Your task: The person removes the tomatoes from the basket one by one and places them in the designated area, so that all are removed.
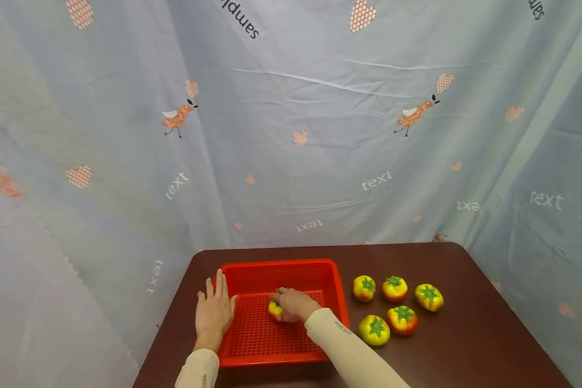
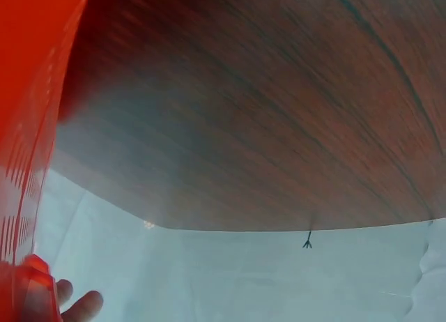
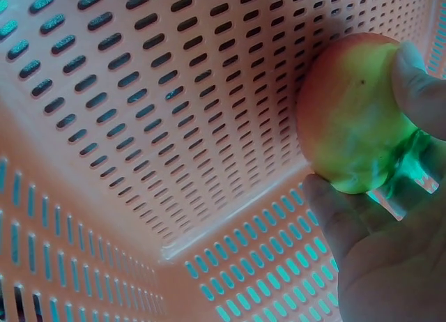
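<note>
A red plastic basket with a slotted floor sits on the dark table. My right hand reaches into it and grips a yellow-red tomato low over the floor. In the right wrist view, thumb and fingers hold this tomato from the sides, its green leaves partly hidden by the fingers. My left hand rests at the basket's left rim with its fingers straight and spread. Two fingertips show beside the basket's outer wall in the left wrist view.
To the right of the basket, several more tomatoes lie on the table, among them a yellow one near the basket wall and another farthest right. A pale patterned curtain hangs behind the table.
</note>
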Tool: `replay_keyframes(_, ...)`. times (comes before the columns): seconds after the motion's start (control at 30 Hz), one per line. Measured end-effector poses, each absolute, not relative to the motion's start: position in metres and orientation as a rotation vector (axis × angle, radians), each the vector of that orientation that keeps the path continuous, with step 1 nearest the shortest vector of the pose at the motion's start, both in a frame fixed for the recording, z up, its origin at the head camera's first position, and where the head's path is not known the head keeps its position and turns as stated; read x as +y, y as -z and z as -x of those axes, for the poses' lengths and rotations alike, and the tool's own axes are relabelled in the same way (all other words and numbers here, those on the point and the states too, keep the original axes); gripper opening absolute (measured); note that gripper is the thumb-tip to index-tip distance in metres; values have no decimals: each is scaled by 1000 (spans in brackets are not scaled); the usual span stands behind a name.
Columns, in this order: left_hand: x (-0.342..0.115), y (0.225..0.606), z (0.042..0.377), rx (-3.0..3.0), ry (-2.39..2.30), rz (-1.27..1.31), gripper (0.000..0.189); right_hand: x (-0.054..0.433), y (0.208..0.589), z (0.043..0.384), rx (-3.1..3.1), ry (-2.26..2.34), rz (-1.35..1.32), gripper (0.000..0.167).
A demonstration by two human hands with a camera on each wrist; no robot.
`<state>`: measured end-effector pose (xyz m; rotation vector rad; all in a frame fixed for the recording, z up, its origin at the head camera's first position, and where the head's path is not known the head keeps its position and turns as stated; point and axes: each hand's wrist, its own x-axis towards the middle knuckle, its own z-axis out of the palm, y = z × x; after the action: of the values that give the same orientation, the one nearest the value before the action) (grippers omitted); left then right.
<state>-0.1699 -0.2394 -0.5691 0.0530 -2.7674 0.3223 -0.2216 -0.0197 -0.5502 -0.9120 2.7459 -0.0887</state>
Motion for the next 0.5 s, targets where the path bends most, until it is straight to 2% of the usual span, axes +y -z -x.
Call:
replay_keyframes(0.27,-238,566,168,-2727,-453,-55,68,-20,552,221,2748,130,895,63)
replay_keyframes(0.5,-237,567,168,-2697,-572,-52,69,-12,552,223,2788,111,989,63)
